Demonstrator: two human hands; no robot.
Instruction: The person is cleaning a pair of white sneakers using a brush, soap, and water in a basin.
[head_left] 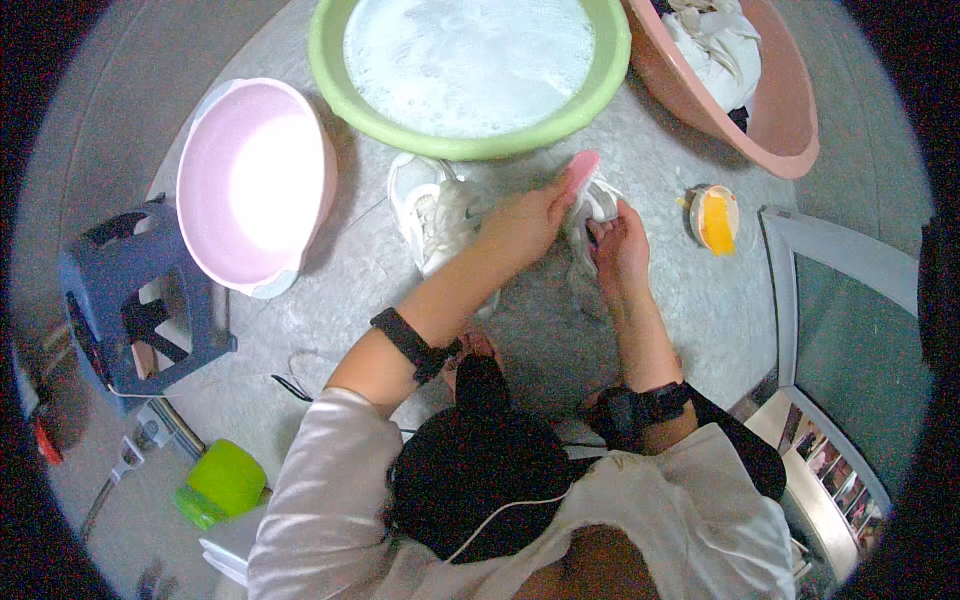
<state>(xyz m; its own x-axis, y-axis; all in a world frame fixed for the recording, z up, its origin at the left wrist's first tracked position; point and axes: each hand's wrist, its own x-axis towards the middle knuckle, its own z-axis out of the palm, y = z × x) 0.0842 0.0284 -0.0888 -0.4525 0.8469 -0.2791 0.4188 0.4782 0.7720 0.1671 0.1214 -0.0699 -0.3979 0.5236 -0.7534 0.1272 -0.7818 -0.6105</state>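
My left hand [540,218] is closed around a pink scrubbing brush [581,170], whose end sticks out past my fingers. The brush is at the far end of a pale sneaker [598,205]; my fingers hide whether its bristles touch. My right hand [624,252] grips this sneaker from its right side, with the fingertips at its opening. A second white sneaker [425,208] rests on the floor to the left, partly covered by my left forearm. Dark bands circle both of my forearms.
Beyond the sneakers stands a green basin [460,150] of sudsy water. A pink basin [785,130] with clothes is at far right, a lilac basin [318,190] at left. Nearby are a blue stool [215,345], a small orange-and-white container [716,222] and a grey-framed panel [785,300].
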